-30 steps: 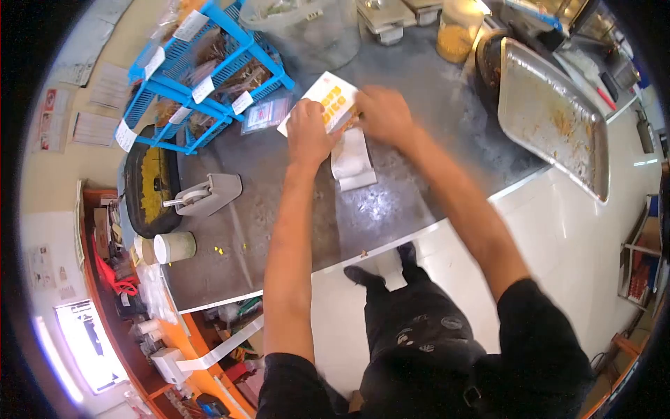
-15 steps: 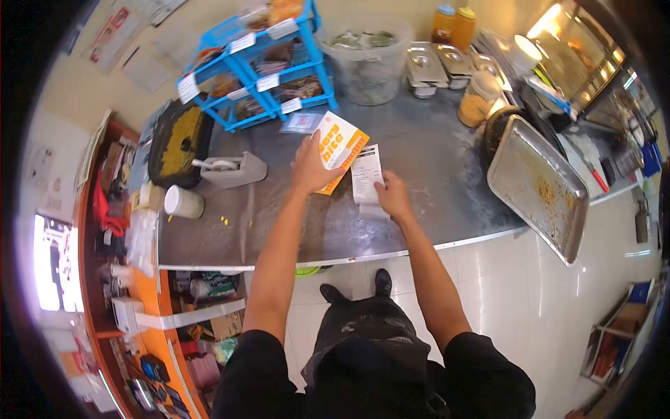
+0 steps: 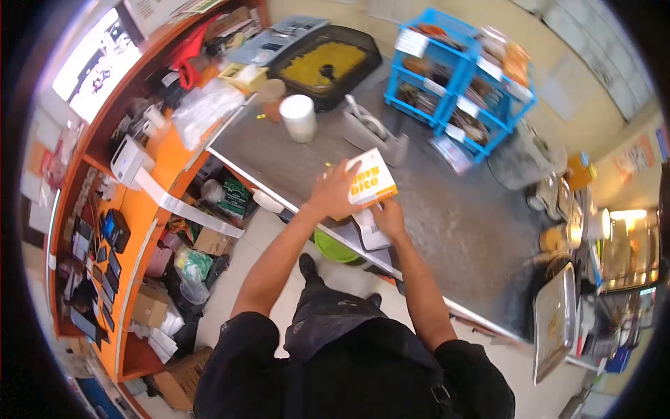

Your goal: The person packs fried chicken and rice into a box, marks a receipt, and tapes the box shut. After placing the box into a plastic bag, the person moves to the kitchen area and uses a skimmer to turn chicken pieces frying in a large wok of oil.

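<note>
My left hand (image 3: pixel 332 191) is closed on a white and yellow printed food box (image 3: pixel 371 174), gripping its left side above the counter. Just below the box, my right hand (image 3: pixel 389 221) pinches a white printed receipt (image 3: pixel 371 233), which hangs over the counter's front edge. The box covers the receipt's upper part and the tips of my right fingers. A grey tape dispenser (image 3: pixel 373 140) stands behind the box.
On the steel counter (image 3: pixel 447 237) stand a white tub (image 3: pixel 299 119), a black tray of yellow food (image 3: pixel 363 59) and blue racks (image 3: pixel 436 115). A metal tray (image 3: pixel 555 321) leans at the right end. An orange shelf desk (image 3: pixel 132 279) with a receipt printer (image 3: pixel 131 160) is at left.
My view has swung left toward the orange desk. The box and receipt have come closer to the counter's front edge, and the box now overlaps the receipt's top.
</note>
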A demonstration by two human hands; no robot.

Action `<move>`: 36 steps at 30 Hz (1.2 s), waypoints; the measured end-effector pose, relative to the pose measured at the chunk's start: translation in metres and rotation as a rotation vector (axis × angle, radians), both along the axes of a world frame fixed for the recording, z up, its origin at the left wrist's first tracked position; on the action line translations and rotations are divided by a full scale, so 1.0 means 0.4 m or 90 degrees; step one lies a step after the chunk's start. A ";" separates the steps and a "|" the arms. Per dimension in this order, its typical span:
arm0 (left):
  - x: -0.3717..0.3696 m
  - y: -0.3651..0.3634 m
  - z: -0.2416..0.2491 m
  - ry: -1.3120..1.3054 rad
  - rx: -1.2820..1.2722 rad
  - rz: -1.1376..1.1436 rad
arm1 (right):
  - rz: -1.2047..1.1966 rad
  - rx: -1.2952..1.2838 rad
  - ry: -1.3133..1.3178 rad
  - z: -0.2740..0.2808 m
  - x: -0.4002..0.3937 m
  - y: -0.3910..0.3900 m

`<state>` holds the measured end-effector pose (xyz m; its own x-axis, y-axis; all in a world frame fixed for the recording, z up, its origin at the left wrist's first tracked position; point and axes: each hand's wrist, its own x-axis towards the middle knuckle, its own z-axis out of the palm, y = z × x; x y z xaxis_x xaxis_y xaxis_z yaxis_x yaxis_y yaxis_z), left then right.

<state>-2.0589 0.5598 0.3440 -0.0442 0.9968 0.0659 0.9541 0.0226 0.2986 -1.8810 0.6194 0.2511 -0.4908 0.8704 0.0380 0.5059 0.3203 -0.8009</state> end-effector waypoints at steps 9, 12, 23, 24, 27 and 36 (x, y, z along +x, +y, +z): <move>-0.102 0.058 -0.066 -0.096 0.031 0.028 | -0.223 0.176 -0.171 0.004 -0.108 -0.056; -0.132 0.049 -0.100 -0.256 0.241 -0.050 | -0.155 0.555 -0.070 0.157 -0.147 -0.036; -0.978 -0.105 -0.086 -0.422 0.385 0.484 | -0.002 0.191 0.124 0.265 -0.586 -0.138; -1.101 -0.061 -0.104 -0.361 0.519 0.424 | 0.048 0.170 0.097 0.250 -0.652 -0.140; -1.426 0.050 -0.206 -0.134 0.401 0.433 | 0.134 0.131 0.120 0.205 -0.880 -0.144; -1.649 0.134 -0.153 0.022 -0.156 0.220 | 0.225 0.020 0.099 0.282 -1.371 -0.135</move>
